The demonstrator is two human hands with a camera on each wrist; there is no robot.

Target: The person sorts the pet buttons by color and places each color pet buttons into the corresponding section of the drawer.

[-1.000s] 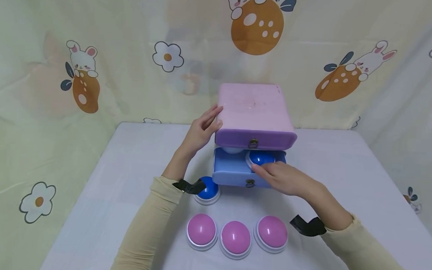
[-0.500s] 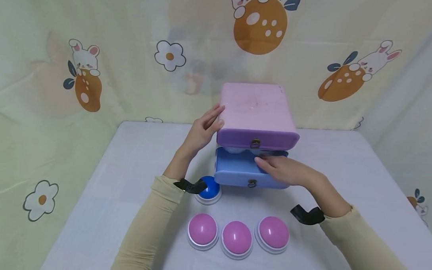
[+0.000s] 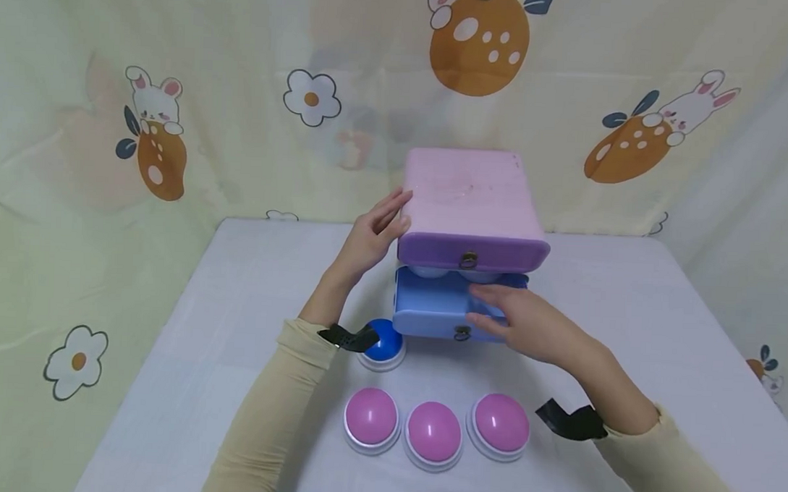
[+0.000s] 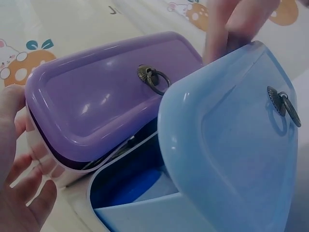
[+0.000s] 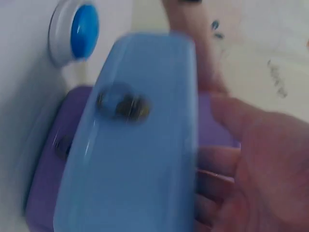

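A small drawer cabinet with a pink top (image 3: 464, 190) stands at the back of the table, its purple top drawer (image 3: 439, 253) pushed in. Below it the blue drawer (image 3: 430, 325) is pulled out. Inside, toward the rear, two round white rims (image 3: 428, 272) show; a blue dome (image 4: 137, 186) is visible in the left wrist view. My left hand (image 3: 368, 238) rests with its fingertips against the cabinet's left side. My right hand (image 3: 534, 327) is at the drawer's right front, fingers extended over the front wall, thumb outside it, holding nothing. The fingers reaching inside are partly hidden in the right wrist view.
One blue domed button (image 3: 385, 341) sits on the table near my left wrist. Three pink domed buttons (image 3: 434, 432) stand in a row in front of the cabinet. A second purple drawer front (image 5: 46, 188) shows beneath the blue one. A patterned curtain (image 3: 241, 139) hangs behind the table.
My right hand pushed a blue domed button back inside the drawer under the cabinet's top, then let go and drew back toward the drawer's front. My left hand stayed put.
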